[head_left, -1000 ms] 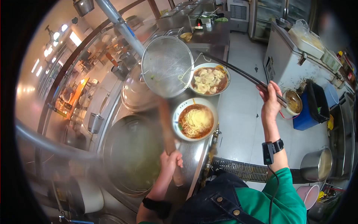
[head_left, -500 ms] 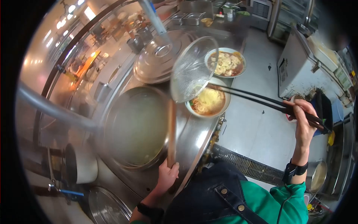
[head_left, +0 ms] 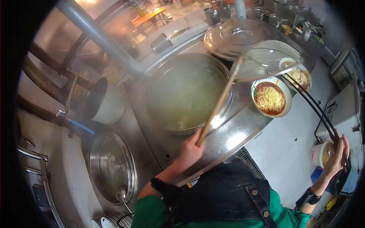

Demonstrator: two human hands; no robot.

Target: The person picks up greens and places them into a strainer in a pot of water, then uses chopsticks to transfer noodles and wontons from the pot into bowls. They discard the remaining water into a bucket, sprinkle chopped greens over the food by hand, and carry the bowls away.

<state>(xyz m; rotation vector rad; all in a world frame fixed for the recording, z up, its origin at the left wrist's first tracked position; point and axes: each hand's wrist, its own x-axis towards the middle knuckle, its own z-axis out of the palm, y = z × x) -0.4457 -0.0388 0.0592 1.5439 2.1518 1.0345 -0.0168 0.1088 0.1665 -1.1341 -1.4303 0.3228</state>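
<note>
My left hand (head_left: pixel 192 150) is closed around the wooden handle (head_left: pixel 219 102) of a wire-mesh strainer (head_left: pixel 262 62). The strainer's basket is tilted and blurred; it hangs between the pot lid and the bowls, with nothing visible inside. Long black chopsticks (head_left: pixel 316 107) are gripped in my right hand (head_left: pixel 336 155), their tips near the farther bowl. Yellow noodles (head_left: pixel 270 98) lie on red broth in the nearer bowl (head_left: pixel 288 100). The farther bowl (head_left: pixel 309 81), partly behind the strainer's rim, holds pale pieces in reddish broth. Left of the strainer's handle stands a wide pot (head_left: pixel 190 57) of cloudy, steaming water.
A round metal lid (head_left: pixel 224 40) lies behind the pot. At lower left are a round basin (head_left: pixel 132 167) of water with a ladle (head_left: pixel 121 195), a tilted pale pot (head_left: pixel 113 106) and stacked plates (head_left: pixel 110 221). A slanting pipe (head_left: pixel 100 34) crosses the upper left.
My view has turned left, so the counter sits farther right. The strainer has moved off the nearer bowl, uncovering its noodles, and its handle now slants. My right hand appears lower and farther right.
</note>
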